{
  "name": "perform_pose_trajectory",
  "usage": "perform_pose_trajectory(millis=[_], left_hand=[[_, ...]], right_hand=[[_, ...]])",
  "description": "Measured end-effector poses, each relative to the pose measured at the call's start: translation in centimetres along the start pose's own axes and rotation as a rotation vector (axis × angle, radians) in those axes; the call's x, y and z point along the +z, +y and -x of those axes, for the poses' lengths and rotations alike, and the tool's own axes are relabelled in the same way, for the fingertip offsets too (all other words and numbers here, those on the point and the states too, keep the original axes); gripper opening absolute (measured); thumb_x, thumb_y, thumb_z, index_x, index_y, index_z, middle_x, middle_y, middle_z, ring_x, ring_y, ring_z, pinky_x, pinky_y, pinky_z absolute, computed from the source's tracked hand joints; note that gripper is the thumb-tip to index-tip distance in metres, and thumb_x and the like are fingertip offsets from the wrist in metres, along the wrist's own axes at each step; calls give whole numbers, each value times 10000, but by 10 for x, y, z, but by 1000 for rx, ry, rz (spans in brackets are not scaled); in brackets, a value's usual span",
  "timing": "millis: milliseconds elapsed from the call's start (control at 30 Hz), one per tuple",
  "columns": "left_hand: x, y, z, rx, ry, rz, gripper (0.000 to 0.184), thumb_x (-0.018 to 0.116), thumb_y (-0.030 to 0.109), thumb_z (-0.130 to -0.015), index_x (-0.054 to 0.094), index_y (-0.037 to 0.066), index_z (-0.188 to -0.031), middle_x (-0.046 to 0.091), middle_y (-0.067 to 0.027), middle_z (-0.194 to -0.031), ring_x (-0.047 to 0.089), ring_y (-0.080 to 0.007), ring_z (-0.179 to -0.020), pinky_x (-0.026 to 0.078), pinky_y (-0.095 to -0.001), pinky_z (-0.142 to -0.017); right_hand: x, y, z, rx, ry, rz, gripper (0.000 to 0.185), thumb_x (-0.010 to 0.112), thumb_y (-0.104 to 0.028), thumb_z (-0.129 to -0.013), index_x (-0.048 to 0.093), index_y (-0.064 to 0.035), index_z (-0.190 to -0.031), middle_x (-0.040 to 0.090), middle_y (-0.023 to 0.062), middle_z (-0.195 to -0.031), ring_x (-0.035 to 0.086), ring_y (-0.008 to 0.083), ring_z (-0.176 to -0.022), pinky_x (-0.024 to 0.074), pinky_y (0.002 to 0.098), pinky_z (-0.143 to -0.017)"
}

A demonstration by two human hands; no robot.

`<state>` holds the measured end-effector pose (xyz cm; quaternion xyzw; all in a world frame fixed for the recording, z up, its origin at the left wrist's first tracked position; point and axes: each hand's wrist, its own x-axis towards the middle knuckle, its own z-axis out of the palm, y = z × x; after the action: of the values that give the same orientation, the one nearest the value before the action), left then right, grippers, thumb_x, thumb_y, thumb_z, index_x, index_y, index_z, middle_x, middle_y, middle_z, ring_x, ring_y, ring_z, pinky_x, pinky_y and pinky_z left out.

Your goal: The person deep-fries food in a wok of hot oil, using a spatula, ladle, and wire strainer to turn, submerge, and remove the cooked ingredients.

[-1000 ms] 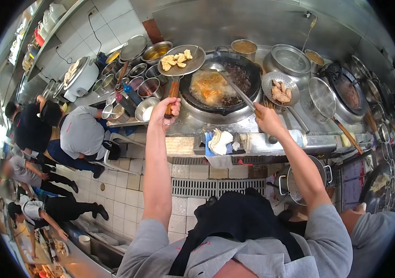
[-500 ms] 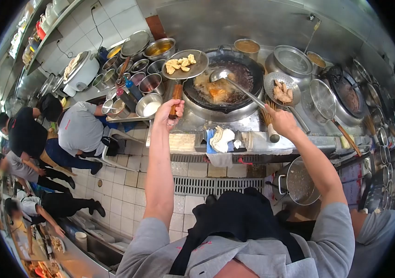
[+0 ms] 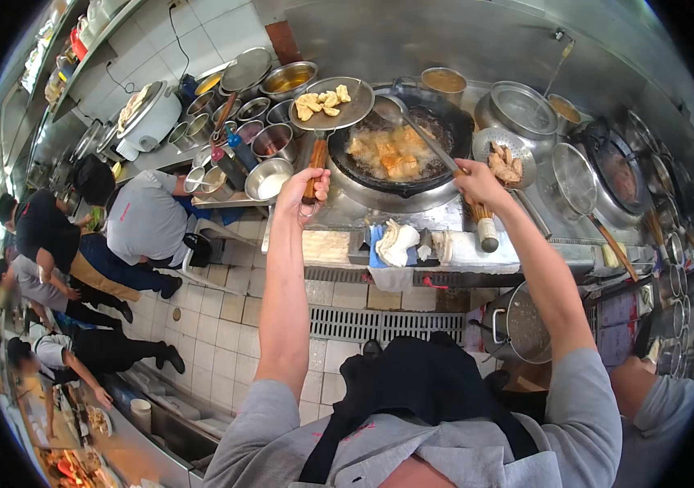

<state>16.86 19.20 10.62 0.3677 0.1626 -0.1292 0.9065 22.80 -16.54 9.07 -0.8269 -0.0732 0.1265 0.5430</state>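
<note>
My left hand is closed round the wooden handle of a skimmer. Pale yellow fried pieces lie on its flat disc, which is held up at the wok's left edge. My right hand grips the handle of a metal ladle. The ladle's bowl is over the back left of the black wok. In the wok, golden-brown pieces sit in bubbling oil. Just below my right hand is a bamboo brush.
Right of the wok, a perforated strainer holds browned pieces, beside a wire-mesh strainer. Metal bowls and pots crowd the left counter. A large pot stands low at right. Several people work at left.
The ladle's bowl has moved back and left, off the frying pieces, which now show more clearly in the oil. The skimmer stays raised in my left hand with its pieces.
</note>
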Motion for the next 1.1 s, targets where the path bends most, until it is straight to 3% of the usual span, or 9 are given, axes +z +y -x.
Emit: perform_pose_trajectory(millis=[133, 233, 367, 467, 567, 700, 733, 933, 1100], left_hand=[[-5, 2, -3, 3, -24, -6, 162, 482, 72, -858, 474, -60, -953, 482, -45, -688, 433, -68, -497, 349, -180, -401], [-10, 2, 1, 22, -25, -12, 162, 481, 69, -859, 473, -62, -954, 483, -49, -694, 439, -69, -506, 347, -182, -401], [-16, -3, 4, 34, -6, -19, 160, 479, 65, -860, 472, -66, -951, 481, -48, -695, 436, -69, -507, 343, -182, -401], [-19, -4, 3, 25, -8, -12, 161, 478, 64, -861, 472, -67, -955, 482, -49, -695, 436, -70, -505, 343, -183, -401], [-22, -5, 3, 21, -7, 7, 168, 476, 64, -861, 471, -68, -964, 485, -51, -697, 438, -71, -504, 345, -184, -401], [-21, -7, 4, 28, -6, 13, 177, 476, 66, -861, 469, -71, -973, 488, -55, -701, 441, -73, -507, 350, -187, -404], [-22, -8, 4, 31, -7, 9, 178, 476, 66, -861, 469, -72, -974, 489, -56, -702, 442, -73, -508, 352, -189, -405], [-22, -10, 1, 26, -23, -5, 190, 478, 73, -862, 466, -73, -984, 483, -53, -699, 444, -76, -513, 353, -192, -413], [-24, -12, -3, 13, -35, -17, 186, 474, 75, -864, 465, -71, -979, 483, -51, -699, 440, -73, -511, 346, -189, -412]], right_hand=[[31, -21, -36, 134, -89, -166, 272, 523, -67, -762, 528, 20, -1019, 457, 26, -567, 417, 95, -381, 279, 259, -296], [53, -32, -44, 232, -49, -330, 77, 505, -60, -785, 496, 2, -831, 456, 27, -559, 422, 92, -392, 280, 249, -302], [64, -37, -47, 347, -157, -617, 75, 495, -67, -811, 440, -33, -773, 477, 39, -583, 426, 91, -407, 286, 231, -311], [72, -41, -35, 463, -171, -733, 81, 496, -79, -816, 433, -34, -792, 486, 48, -603, 424, 89, -417, 288, 227, -312], [71, -39, -13, 380, -199, -705, 80, 498, -75, -816, 428, -41, -801, 490, 51, -621, 423, 89, -425, 282, 224, -309], [67, -27, 19, 334, -118, -542, 279, 496, -60, -811, 460, 21, -1076, 484, 50, -621, 411, 98, -403, 276, 237, -297], [64, -28, 30, 322, -144, -477, 472, 511, -68, -798, 399, 19, -1248, 487, 56, -626, 411, 102, -384, 282, 249, -293], [53, 1, 78, 147, -126, -54, 543, 531, -106, -788, 372, 6, -1295, 484, 46, -627, 423, 106, -364, 299, 261, -297], [49, -17, 114, 282, -126, -248, 556, 502, -88, -818, 307, -14, -1334, 463, 37, -649, 405, 91, -384, 295, 254, -303]])
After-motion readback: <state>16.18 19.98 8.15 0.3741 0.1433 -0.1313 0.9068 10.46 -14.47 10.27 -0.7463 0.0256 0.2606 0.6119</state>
